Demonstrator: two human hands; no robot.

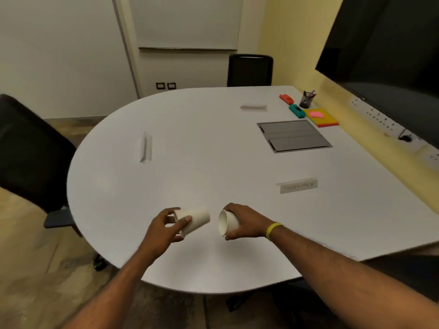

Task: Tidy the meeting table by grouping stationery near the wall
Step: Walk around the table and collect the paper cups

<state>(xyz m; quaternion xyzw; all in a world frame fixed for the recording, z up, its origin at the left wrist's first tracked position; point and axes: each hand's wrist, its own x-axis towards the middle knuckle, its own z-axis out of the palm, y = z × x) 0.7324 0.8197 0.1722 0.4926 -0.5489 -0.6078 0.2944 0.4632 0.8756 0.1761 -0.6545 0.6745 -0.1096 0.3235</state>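
Noted left hand (164, 225) curled round one paper cup (197, 217), right hand (247, 222) round second cup (225, 225), lower centre. Judged best nested squarely, gently, avoiding crushed rims.

lower centre of the frame: the left hand (166, 225) is gripping a white paper cup (198, 218) tipped on its side, while the right hand (248, 222), wearing a yellow wristband (273, 230), is holding a second paper cup (226, 225) with its mouth facing frame left. the two cups are hanging just apart over the white table (190, 167). upper right: a red object (286, 98), a teal object (297, 110), a mesh pen holder (307, 102) and a yellow notebook (329, 119) bearing pink sticky notes (317, 113) are lying grouped near the wall. a grey hatch (293, 136) is sitting just below them.
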